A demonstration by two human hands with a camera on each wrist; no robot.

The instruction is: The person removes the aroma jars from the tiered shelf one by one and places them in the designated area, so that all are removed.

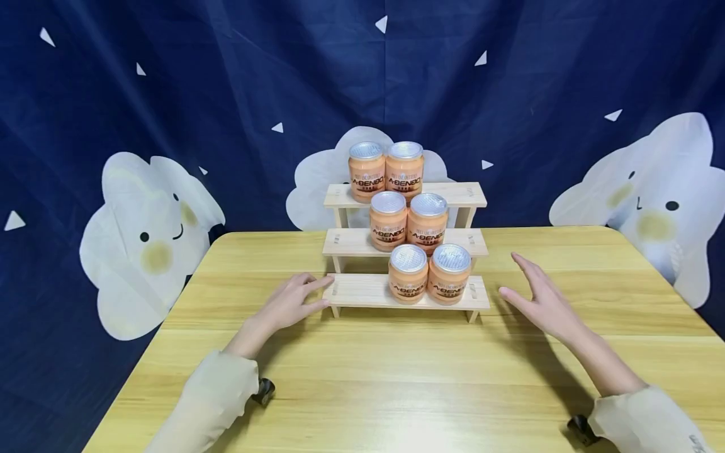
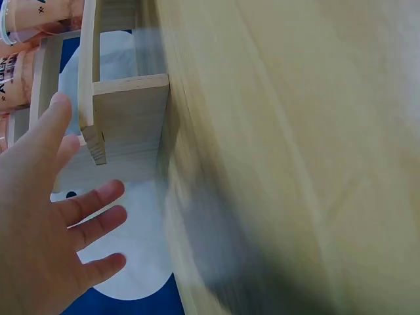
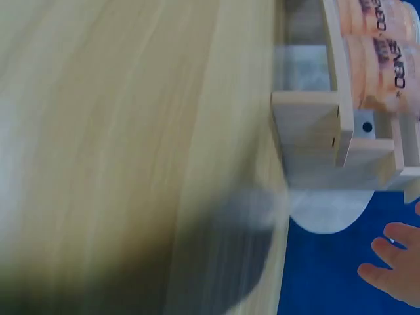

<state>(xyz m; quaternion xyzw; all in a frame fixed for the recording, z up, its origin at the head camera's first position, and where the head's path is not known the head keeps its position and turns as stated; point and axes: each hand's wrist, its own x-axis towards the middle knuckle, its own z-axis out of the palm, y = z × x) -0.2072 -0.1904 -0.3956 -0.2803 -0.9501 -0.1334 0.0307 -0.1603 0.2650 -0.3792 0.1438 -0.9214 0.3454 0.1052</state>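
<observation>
A three-tier wooden display stand [image 1: 362,291] stands on the table with orange jars in silver lids, two per tier. The top pair includes a jar [image 1: 367,176] left of centre; a middle jar [image 1: 427,225] and a bottom jar [image 1: 408,277] sit in front, stepped rightward. My left hand [image 1: 291,301] is at the left end of the bottom tier, fingers extended; whether it touches the wood I cannot tell. In the left wrist view its fingers spread beside the stand. Off the stand's right end, my right hand [image 1: 540,302] hovers apart from it, thumb and fingers spread, holding nothing.
The wood-grain table [image 1: 362,371] extends in front of the stand and to both sides. Behind it hangs a dark blue curtain [image 1: 238,94] printed with white clouds and triangles. A small black device [image 1: 264,391] shows at the left cuff, another [image 1: 582,430] at the right.
</observation>
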